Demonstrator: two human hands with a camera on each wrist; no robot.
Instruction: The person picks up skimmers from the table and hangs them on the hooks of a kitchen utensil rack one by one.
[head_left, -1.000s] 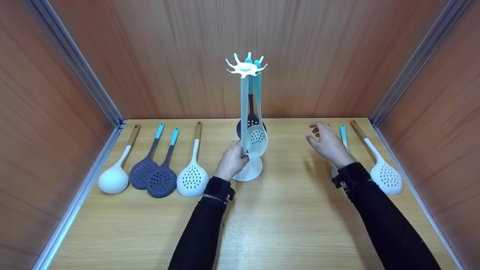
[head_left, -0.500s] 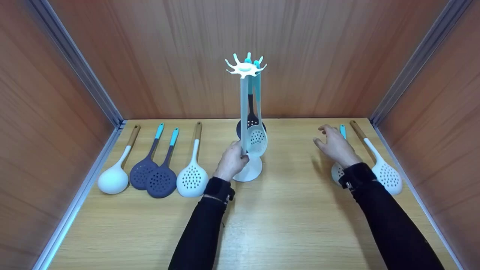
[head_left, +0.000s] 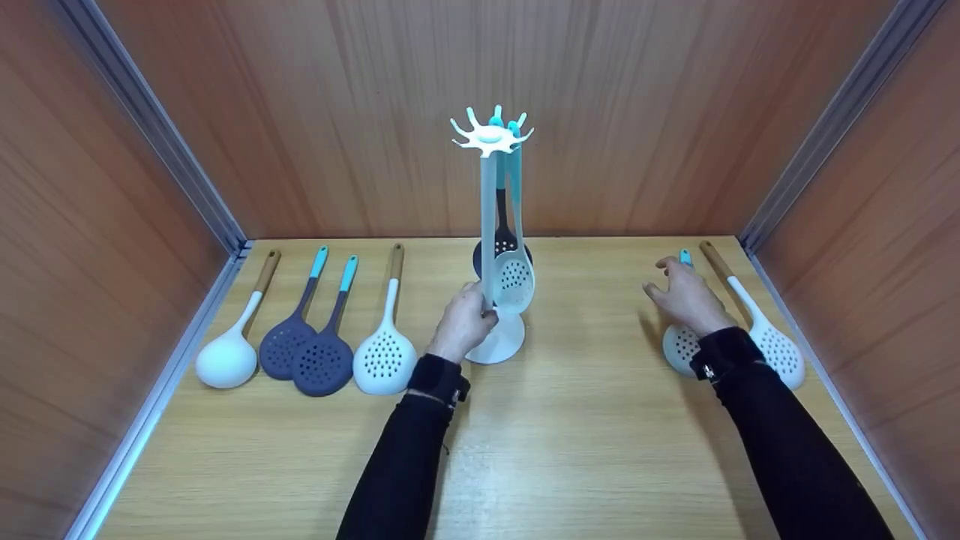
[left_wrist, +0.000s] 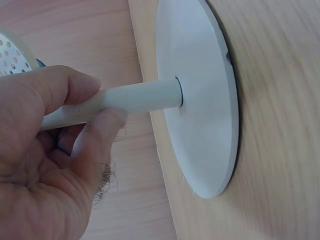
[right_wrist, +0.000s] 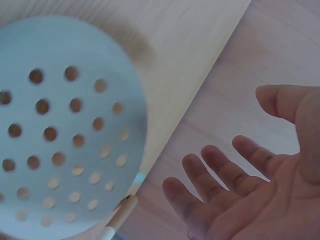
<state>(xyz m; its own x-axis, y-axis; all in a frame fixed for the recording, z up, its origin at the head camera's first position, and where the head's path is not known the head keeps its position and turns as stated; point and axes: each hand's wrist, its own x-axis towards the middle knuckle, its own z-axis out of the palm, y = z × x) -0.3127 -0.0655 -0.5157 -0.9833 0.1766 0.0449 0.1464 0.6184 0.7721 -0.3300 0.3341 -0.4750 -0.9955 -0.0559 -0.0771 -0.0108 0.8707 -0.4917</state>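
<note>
Head view: the left hand (head_left: 466, 319) pinches the pole (left_wrist: 145, 96) of the white stand (head_left: 488, 217), and holding it still should stop it tipping; the right hand (head_left: 690, 298), fingers loose and holding nothing, is over a pale spoon (head_left: 679, 350) on the table (head_left: 570, 420), and a soft pinch on its blue handle (head_left: 685, 256) would work best. The stand is a holder; a dark holey tool (head_left: 505, 239) and, to its right, a second pale spoon (head_left: 514, 281) hang on it.

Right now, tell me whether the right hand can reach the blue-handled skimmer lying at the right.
Likely yes: the right hand holds nothing, the blue-handled skimmer appears close beneath it, and nothing visible blocks the way.
</note>
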